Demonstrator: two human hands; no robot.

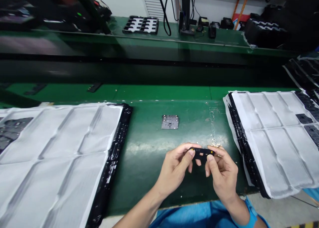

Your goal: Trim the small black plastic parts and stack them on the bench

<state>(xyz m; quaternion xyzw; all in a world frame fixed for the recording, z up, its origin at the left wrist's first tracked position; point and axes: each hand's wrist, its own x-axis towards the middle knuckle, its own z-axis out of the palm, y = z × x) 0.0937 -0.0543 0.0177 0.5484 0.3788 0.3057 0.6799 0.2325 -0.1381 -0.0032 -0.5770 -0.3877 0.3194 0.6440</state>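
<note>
Between both my hands is a small flat black plastic part (203, 152) with cut-outs and a yellow spot near each end. My left hand (175, 165) pinches its left end between thumb and fingers. The right end is gripped by the thumb and fingers of my right hand (223, 170). The part is held above the green table (147, 181), close to its front edge. Farther back on the table lies a squarish grey plate (170, 122) with slots and small bright marks, touched by neither hand.
A stack of trays under white sheeting (74, 135) stands left, another tray stack (276, 131) right. Small pale bits (215, 145) lie beyond my right hand. A dark belt (154, 72) crosses behind, with a black part (94, 87) before it. A compartmented tray (141, 24) rests on the back ledge.
</note>
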